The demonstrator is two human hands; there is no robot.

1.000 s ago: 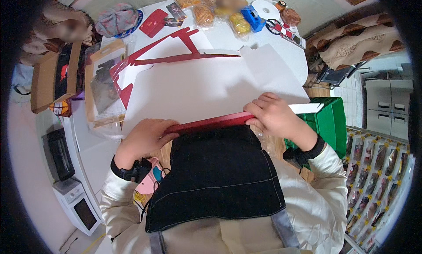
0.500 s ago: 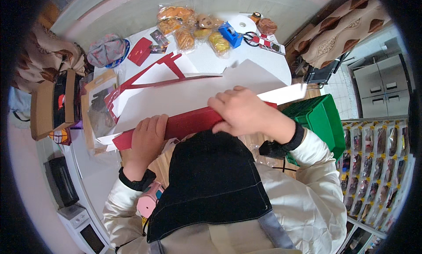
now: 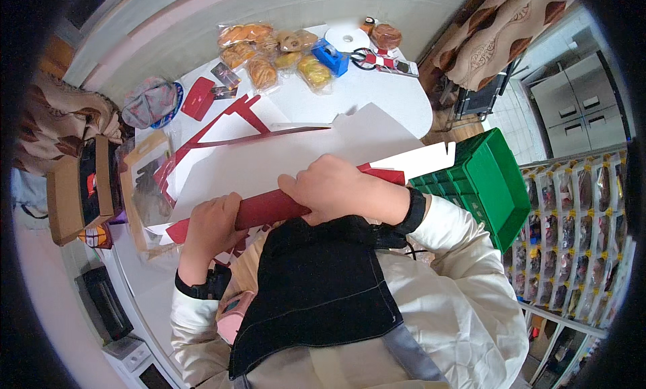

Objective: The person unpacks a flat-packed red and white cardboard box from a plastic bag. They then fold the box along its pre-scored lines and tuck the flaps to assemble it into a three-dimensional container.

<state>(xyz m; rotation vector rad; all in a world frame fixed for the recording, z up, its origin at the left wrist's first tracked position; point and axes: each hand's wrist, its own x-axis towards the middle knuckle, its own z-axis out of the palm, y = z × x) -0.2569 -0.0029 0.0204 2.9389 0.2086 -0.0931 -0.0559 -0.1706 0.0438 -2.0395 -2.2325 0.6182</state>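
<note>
Before me, left hand (image 3: 213,221) and right hand (image 3: 340,190) — both clamped on a red card (image 3: 269,209) — green crate (image 3: 501,197) nearby.

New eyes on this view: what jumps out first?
First, the long red card piece at the centre, held by the left hand and the right hand near the front edge of the white table. Next, the bright green plastic crate, right of the table. Then the golden-brown bread in clear bags, clustered toward the table's far side.
</note>
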